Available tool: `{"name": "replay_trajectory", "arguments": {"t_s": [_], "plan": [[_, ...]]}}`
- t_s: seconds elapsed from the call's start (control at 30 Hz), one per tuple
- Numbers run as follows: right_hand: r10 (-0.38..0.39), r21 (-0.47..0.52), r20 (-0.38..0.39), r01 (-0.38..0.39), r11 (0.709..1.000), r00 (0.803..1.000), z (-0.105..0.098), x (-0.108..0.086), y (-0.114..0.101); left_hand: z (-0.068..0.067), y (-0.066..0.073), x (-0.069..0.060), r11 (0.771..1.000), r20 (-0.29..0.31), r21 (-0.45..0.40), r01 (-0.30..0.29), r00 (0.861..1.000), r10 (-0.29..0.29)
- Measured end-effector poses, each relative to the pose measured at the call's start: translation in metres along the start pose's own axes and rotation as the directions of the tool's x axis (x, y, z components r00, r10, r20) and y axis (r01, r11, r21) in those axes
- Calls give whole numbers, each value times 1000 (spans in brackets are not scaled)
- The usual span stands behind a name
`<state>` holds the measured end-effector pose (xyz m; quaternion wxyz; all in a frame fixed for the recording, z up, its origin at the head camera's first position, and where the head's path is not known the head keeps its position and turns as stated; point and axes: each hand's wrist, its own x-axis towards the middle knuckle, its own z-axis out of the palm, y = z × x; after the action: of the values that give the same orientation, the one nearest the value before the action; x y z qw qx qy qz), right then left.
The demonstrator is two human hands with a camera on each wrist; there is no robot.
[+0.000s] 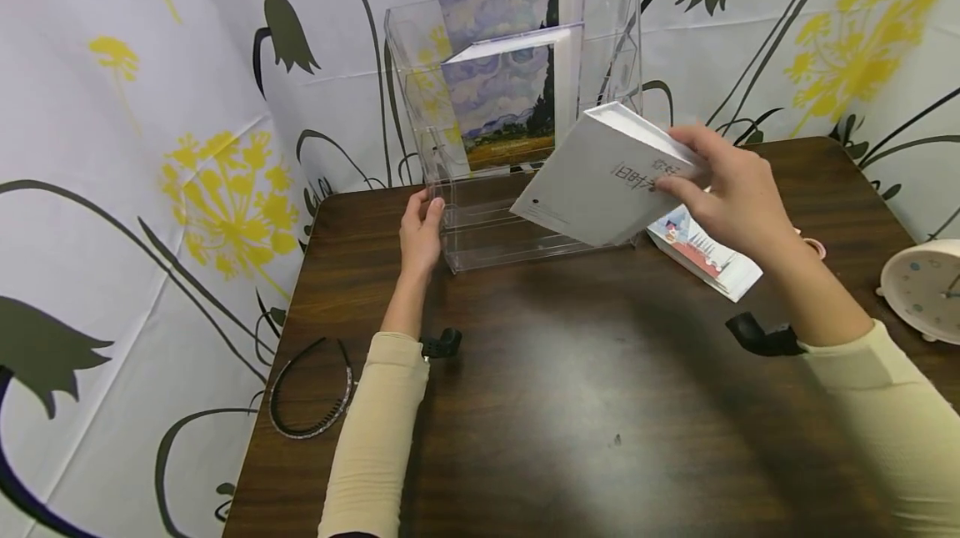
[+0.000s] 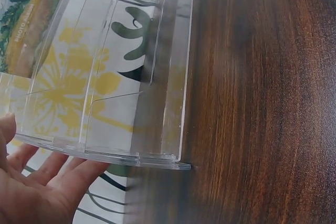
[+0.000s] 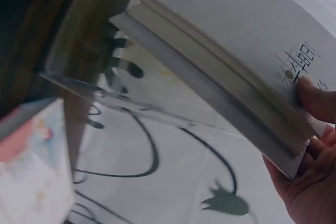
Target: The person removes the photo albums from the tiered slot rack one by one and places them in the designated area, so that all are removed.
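Observation:
A clear tiered rack (image 1: pixel 517 254) stands at the back of the table, holding painted-cover albums (image 1: pixel 502 100) in its upper tiers. My left hand (image 1: pixel 420 238) holds the rack's left side, its fingers against the clear edge (image 2: pixel 142 158) in the left wrist view. Pinched at one edge between thumb and fingers of my right hand (image 1: pixel 738 196), a white book (image 1: pixel 600 179) hangs tilted before the rack's lower right part. In the right wrist view the thumb lies on the cover of the book (image 3: pixel 231 30), with the other fingers behind it.
A box with a colourful picture (image 1: pixel 705 258) lies right of the rack, beneath my right hand. A round white clock (image 1: pixel 926 288) stands at the right edge. A dark headband (image 1: pixel 311 429) lies at the left. Patterned cloth (image 1: pixel 225 104) hangs behind the table (image 1: pixel 540 404).

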<state>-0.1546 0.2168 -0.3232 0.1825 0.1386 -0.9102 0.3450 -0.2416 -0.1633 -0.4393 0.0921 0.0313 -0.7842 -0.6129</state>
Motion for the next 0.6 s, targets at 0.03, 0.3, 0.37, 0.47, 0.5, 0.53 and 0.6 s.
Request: {"name": "replay_trajectory", "arguments": {"t_s": [0.03, 0.3, 0.37, 0.47, 0.5, 0.53, 0.6], "plan": [[56, 24, 8, -56, 998, 998, -1, -8, 5, 0, 1, 0, 1000, 0, 3, 2, 1000, -2], [330, 133, 90, -339, 931, 940, -9, -74, 64, -1, 5, -1, 1000, 12, 10, 15, 1000, -15], [392, 135, 138, -409, 902, 909, -11, -93, 79, -2, 4, -1, 1000, 11, -1, 19, 1000, -19], [487, 124, 229, -522, 844, 843, -14, -123, 101, -3, 3, -1, 1000, 15, -2, 21, 1000, -21], [518, 109, 254, -557, 823, 816, -16, -133, 107, -3, 3, -1, 1000, 17, -4, 22, 1000, -22], [550, 110, 276, -594, 797, 789, -17, -144, 113, -3, 3, -1, 1000, 19, 0, 23, 1000, -23], [595, 101, 298, -644, 758, 747, -19, -164, 125, -2, 3, -1, 1000, 27, -1, 24, 999, -24]]}}
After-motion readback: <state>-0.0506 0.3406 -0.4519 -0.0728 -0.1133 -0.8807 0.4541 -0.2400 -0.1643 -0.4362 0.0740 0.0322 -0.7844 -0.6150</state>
